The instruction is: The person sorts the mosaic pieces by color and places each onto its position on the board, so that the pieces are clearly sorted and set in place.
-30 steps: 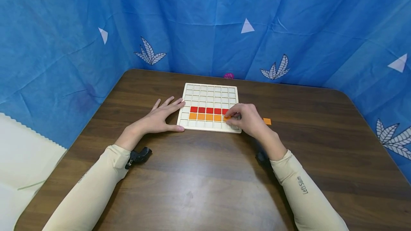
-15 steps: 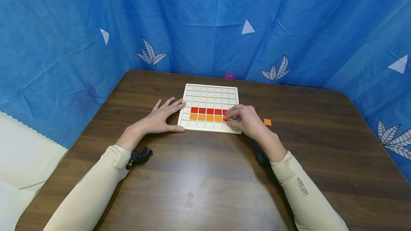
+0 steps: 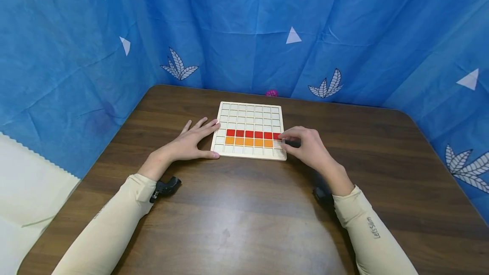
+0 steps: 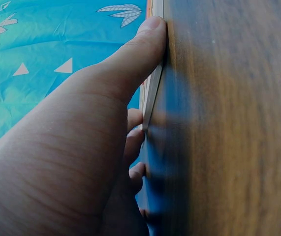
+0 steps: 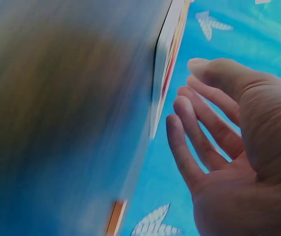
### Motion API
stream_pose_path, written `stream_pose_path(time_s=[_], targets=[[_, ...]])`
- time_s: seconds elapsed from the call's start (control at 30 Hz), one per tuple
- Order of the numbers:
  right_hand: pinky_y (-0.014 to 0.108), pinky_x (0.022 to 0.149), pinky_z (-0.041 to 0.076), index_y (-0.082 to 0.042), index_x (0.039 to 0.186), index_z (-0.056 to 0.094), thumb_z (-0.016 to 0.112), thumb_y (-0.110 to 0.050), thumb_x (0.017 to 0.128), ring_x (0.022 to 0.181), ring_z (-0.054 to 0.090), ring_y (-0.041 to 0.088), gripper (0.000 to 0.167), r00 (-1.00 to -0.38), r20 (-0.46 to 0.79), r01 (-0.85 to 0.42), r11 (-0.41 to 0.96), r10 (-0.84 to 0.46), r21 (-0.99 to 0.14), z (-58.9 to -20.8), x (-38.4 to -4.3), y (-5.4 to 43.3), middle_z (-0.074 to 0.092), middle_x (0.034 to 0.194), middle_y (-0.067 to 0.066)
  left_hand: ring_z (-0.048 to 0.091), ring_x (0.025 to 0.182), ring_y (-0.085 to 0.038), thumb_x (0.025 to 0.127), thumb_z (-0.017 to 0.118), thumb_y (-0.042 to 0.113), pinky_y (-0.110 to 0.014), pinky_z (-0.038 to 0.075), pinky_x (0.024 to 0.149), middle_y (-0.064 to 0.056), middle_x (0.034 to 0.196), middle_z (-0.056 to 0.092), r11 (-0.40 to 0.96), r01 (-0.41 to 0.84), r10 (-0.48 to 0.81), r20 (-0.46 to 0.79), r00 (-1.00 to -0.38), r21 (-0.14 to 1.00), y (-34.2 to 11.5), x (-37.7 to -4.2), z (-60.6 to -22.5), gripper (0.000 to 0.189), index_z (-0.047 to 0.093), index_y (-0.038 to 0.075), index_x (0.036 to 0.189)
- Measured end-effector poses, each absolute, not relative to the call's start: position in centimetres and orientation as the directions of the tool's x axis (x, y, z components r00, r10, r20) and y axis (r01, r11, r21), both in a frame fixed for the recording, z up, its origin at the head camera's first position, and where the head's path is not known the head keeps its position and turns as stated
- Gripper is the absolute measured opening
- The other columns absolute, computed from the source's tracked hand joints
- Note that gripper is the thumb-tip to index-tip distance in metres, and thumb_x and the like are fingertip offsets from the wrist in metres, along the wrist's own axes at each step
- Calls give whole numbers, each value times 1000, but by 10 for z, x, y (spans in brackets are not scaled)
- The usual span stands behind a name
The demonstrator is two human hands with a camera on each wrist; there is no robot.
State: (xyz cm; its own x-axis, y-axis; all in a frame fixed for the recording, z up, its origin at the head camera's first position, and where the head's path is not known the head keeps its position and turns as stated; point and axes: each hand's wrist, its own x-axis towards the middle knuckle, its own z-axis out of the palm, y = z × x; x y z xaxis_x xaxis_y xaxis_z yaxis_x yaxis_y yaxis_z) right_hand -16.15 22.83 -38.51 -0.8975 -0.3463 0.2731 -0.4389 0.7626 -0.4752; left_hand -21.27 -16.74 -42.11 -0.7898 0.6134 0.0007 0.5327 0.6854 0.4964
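A cream wooden grid board (image 3: 250,119) lies on the table, holding a row of red square tiles (image 3: 249,134) with a row of orange square tiles (image 3: 248,141) in front of it. My left hand (image 3: 187,143) is spread flat, its thumb and fingertips touching the board's left edge; the left wrist view shows the thumb on the near corner. By the right edge, my right hand (image 3: 309,147) hovers with loosely bent fingers and nothing between them. One loose orange tile (image 5: 113,219) lies on the table in the right wrist view; in the head view the right hand hides it.
The brown wooden table (image 3: 244,207) extends around the board. A blue patterned curtain (image 3: 237,29) hangs behind and beside it. Dark wrist cameras sit below both wrists, the left camera (image 3: 166,186) close to the tabletop. White cloth (image 3: 30,207) hangs at the left.
My right hand has let go of an orange tile in the front row and moved right, uncovering the right ends of both rows. The left hand stays on the board.
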Motion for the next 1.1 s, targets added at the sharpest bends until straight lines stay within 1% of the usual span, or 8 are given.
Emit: stream_pose_path(time_s=[0.1,0.23,0.33,0.47,0.57,0.77,0.9,1.1], targets=[[48,92,61,-10,116,81,86,-13,89,98,68,24,28,-912,261,-408,778,-318,-478,-384,-159,241,77,114,7,3,165,-36,87,78,64,-68,-7,127,-3,178,18,689,528,610,-5,-793,496,-168,-213,-423,105,26,22,169],[50,88,62,-11,118,80,85,-13,90,103,72,26,28,-922,258,-381,796,-289,-471,-384,-154,259,77,117,8,4,165,-36,88,79,63,-68,-7,127,-3,177,18,687,531,611,2,-792,495,-168,-214,-424,105,27,22,169],[52,86,63,-11,117,81,85,-13,91,104,74,29,27,-925,271,-369,807,-267,-461,-383,-151,275,77,117,10,4,165,-36,88,78,64,-68,-7,127,-2,178,18,685,534,613,3,-790,497,-168,-214,-423,104,27,23,169],[56,91,60,-10,118,80,85,-13,91,104,73,31,27,-931,270,-347,828,-246,-440,-383,-145,296,77,117,12,4,165,-36,88,77,64,-68,-6,127,-2,177,18,685,531,613,-1,-790,498,-167,-214,-422,104,28,21,169],[58,95,59,-10,118,80,85,-12,90,107,71,33,29,-942,247,-315,846,-226,-430,-382,-141,307,77,118,13,4,165,-37,88,77,64,-68,-6,127,-3,177,18,684,531,613,0,-790,501,-167,-214,-421,104,28,21,169],[60,99,56,-8,122,78,83,-8,91,109,68,36,31,-962,164,-271,851,-220,-450,-380,-141,316,74,122,17,4,165,-37,89,77,64,-68,-7,127,-2,178,18,685,528,611,-1,-792,502,-169,-214,-421,104,26,22,169],[59,99,56,-7,120,78,81,-6,93,107,67,34,27,-966,122,-259,850,-229,-458,-381,-143,316,75,120,16,4,165,-37,89,77,64,-69,-6,127,-3,178,18,688,525,609,-3,-793,501,-169,-214,-422,104,26,22,169],[59,96,58,-8,114,80,83,-6,91,102,70,33,23,-962,154,-271,853,-226,-446,-383,-144,313,77,113,13,4,165,-37,88,77,64,-68,-7,127,-3,177,18,684,529,613,-3,-790,502,-168,-215,-422,104,27,21,169]])
